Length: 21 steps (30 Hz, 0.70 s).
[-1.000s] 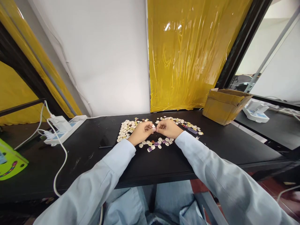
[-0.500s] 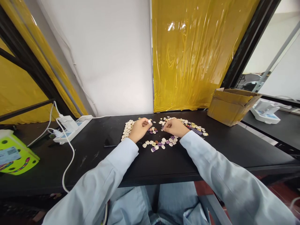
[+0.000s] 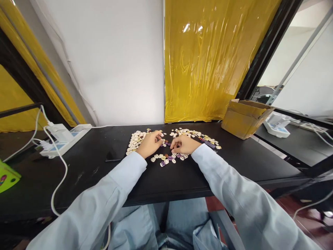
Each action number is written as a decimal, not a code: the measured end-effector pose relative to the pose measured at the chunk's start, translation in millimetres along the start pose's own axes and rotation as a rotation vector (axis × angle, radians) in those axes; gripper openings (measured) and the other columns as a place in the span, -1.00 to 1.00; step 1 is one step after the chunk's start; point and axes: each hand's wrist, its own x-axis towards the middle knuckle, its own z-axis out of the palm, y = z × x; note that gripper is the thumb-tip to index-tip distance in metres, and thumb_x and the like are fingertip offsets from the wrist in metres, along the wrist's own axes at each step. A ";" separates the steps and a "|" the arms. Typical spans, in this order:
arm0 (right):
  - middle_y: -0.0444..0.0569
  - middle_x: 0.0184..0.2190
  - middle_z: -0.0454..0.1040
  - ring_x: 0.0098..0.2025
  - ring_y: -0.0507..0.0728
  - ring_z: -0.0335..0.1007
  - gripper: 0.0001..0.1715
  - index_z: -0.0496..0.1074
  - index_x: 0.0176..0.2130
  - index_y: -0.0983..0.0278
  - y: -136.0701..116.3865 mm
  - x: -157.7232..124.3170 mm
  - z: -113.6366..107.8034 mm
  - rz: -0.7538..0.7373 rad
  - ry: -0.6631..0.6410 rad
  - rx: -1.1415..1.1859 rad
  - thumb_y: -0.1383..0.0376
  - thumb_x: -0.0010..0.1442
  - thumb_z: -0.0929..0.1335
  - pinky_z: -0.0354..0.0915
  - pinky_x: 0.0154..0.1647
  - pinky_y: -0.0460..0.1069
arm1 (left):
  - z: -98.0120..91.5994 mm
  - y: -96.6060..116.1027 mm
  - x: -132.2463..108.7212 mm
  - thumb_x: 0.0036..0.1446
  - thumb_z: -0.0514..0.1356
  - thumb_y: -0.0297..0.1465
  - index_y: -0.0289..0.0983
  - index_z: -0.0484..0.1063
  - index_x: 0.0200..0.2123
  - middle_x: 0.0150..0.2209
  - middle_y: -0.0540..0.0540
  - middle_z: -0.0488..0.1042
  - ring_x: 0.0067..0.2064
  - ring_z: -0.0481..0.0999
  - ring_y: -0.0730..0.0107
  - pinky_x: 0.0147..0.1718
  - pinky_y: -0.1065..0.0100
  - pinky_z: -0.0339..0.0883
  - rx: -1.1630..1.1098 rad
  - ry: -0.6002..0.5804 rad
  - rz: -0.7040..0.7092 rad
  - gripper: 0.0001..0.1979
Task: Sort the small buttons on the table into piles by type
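My left hand [image 3: 151,143] is raised over small flat oval button-like pieces, thumb and bent fingers apart. A white spot shows at its fingertips; whether that is a piece or lies behind them I cannot tell. Palm down, my right hand [image 3: 182,144] has its fingers curled together and tips lowered by the tabletop; what they pinch, if anything, is hidden. Between the hands lie purple and brown pieces [image 3: 165,142], partly covered. Nearer me is a loose row of white, purple and brown pieces [image 3: 170,158]. Many white pieces [image 3: 134,142] lie left of my left hand.
More pale pieces [image 3: 194,133] curve behind my right hand, beside a tool with a purple handle [image 3: 208,143]. A dark glossy slab [image 3: 117,149] lies at left. A power strip [image 3: 80,133] with white cables, a cardboard box [image 3: 243,119] and a green container [image 3: 7,177] stand on the black table [image 3: 145,184].
My left thumb and fingers have come apart from a pinch near a white piece. My right hand has dropped toward the near row, its fingers curling down. The view has shifted slightly right.
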 end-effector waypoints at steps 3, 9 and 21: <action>-0.10 -0.54 0.49 -0.54 -0.01 0.31 -0.85 0.55 -0.40 0.32 2.3 0.7 1.9 -0.047 0.026 -0.052 0.28 -0.01 0.42 0.18 -0.50 -0.11 | 1.2 2.4 -1.2 0.03 0.17 -0.43 -0.27 0.44 -0.24 -0.36 -0.04 0.49 -0.48 0.35 0.45 -0.42 0.38 0.26 0.011 -0.019 0.025 -0.83; -0.09 -0.55 0.50 -0.53 0.01 0.33 -0.82 0.54 -0.42 0.31 6.3 1.2 2.4 -0.040 0.055 -0.089 0.22 -0.02 0.43 0.18 -0.49 -0.10 | 3.5 3.5 -2.4 0.05 0.14 -0.48 -0.26 0.50 -0.30 -0.29 -0.07 0.44 -0.35 0.41 0.41 -0.29 0.35 0.29 0.024 -0.086 0.205 -0.83; -0.10 -0.53 0.47 -0.50 0.02 0.35 -0.81 0.52 -0.33 0.32 8.2 6.9 4.8 -0.070 0.215 0.094 0.27 0.01 0.40 0.26 -0.44 -0.08 | 9.8 6.3 -3.2 0.10 0.19 -0.33 -0.29 0.46 -0.21 -0.28 -0.12 0.54 -0.28 0.51 0.35 -0.23 0.31 0.39 -0.329 -0.136 0.056 -0.80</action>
